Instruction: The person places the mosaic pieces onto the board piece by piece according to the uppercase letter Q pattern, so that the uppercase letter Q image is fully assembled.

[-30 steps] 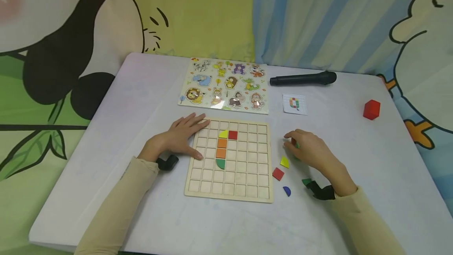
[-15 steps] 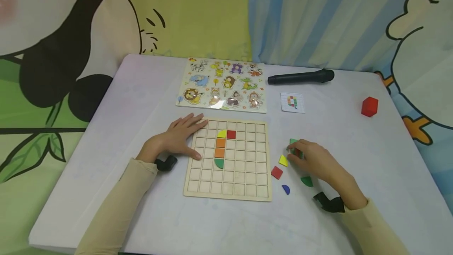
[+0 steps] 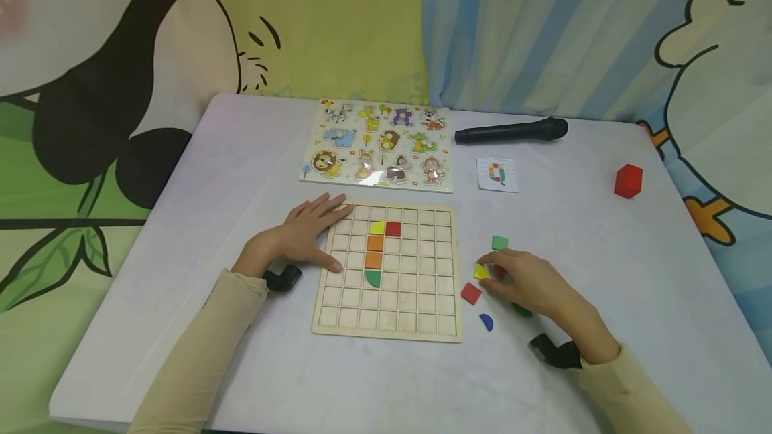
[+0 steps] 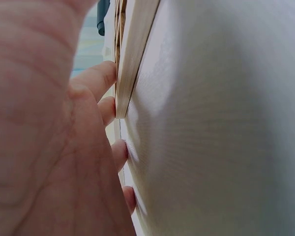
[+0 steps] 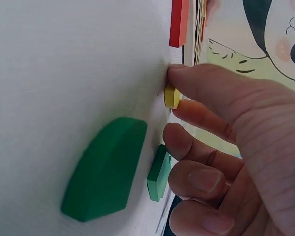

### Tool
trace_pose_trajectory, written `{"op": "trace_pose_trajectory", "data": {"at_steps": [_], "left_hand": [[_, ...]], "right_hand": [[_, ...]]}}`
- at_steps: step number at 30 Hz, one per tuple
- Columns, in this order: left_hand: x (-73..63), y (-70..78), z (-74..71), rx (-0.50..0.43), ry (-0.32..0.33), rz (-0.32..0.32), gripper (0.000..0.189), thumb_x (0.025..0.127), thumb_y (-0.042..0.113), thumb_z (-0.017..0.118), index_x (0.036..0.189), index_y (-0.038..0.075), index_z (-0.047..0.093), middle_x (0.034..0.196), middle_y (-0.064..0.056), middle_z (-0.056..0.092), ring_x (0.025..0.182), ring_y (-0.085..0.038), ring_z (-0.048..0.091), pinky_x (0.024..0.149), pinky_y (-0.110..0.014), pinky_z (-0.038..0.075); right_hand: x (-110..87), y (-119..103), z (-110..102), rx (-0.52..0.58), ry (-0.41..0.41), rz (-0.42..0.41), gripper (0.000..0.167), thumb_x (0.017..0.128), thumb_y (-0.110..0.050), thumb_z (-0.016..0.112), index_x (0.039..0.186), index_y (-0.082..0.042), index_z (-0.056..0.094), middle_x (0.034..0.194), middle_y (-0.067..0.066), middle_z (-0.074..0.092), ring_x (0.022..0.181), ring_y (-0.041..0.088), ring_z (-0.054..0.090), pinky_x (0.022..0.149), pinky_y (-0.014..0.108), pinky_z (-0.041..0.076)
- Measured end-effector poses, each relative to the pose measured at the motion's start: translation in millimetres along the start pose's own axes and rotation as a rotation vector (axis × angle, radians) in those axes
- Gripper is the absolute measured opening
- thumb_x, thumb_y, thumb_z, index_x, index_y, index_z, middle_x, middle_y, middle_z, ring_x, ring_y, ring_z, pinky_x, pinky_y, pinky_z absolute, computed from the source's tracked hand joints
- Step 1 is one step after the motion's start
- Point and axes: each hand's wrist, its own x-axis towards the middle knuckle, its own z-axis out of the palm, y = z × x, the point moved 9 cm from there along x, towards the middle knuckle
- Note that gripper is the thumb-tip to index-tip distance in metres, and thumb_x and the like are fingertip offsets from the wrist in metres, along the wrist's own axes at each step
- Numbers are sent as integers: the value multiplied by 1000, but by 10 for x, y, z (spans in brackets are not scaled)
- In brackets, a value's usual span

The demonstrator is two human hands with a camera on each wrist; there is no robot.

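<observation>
We judge the step in hand as picking up the loose yellow piece; it is on the table just right of the grid board, between the loose red square and the green square; our right hand has thumb and index finger in a narrow pinch on it, other fingers curled, how firmly we can't tell; our left hand lies spread wide over the board's left edge, apparently steadying it; five pieces sit in cells; next move, we think, calls for a clean lift and carry left, clear of the red square; the card's pattern is too small for us to name a cell.
</observation>
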Motion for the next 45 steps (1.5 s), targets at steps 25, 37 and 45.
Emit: {"op": "trace_pose_trajectory", "data": {"at_steps": [25,37,45], "left_hand": [[-11,-12,-8,-11,4,-2,115,70,62,78,158,22,16,166,-3,1,151,-33,-8,118,-59,0],[-13,-10,-5,-10,-6,-6,116,69,63,78,158,24,14,166,-2,-1,151,-31,-9,118,-59,0],[-9,4,-4,-6,1,9,115,70,62,78,158,22,15,166,-4,0,151,-32,-8,118,-59,-1]], "right_hand": [[163,-71,-45,-33,61,-20,28,80,-22,77,100,-5,67,82,-2,55,72,12,51,65,28,50],[448,-356,-103,-39,48,-100,26,83,-24,73,101,-7,66,93,1,59,75,13,55,67,30,51],[737,-605,-86,-42,7,-145,26,85,-26,72,102,-7,65,97,2,59,75,14,54,69,31,50]]}}
